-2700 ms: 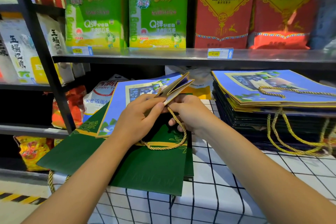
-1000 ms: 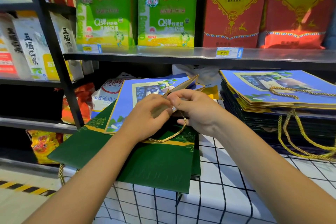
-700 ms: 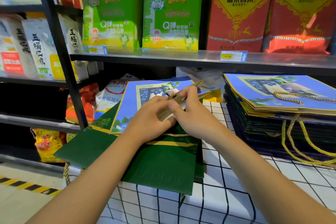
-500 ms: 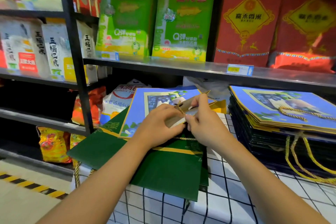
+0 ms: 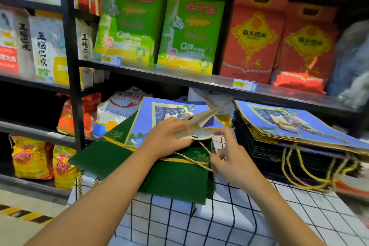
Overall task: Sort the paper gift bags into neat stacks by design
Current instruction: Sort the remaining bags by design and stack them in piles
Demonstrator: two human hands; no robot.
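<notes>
Head view: left hand (image 5: 167, 138) grips blue bag (image 5: 171, 114) mouth; right hand (image 5: 229, 158) pinches cord (image 5: 191, 161) just beside; blue stack (image 5: 299, 124) lies right, nearer right hand.

Before you, the checked tablecloth (image 5: 229, 223) bears green gift bags (image 5: 173, 179) at left and a tall stack of blue gift bags (image 5: 295, 146) at right.

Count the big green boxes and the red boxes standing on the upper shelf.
4. Two green cardboard boxes stand side by side at centre; two red cardboard boxes stand to their right. More may be hidden beyond the frame.
</notes>
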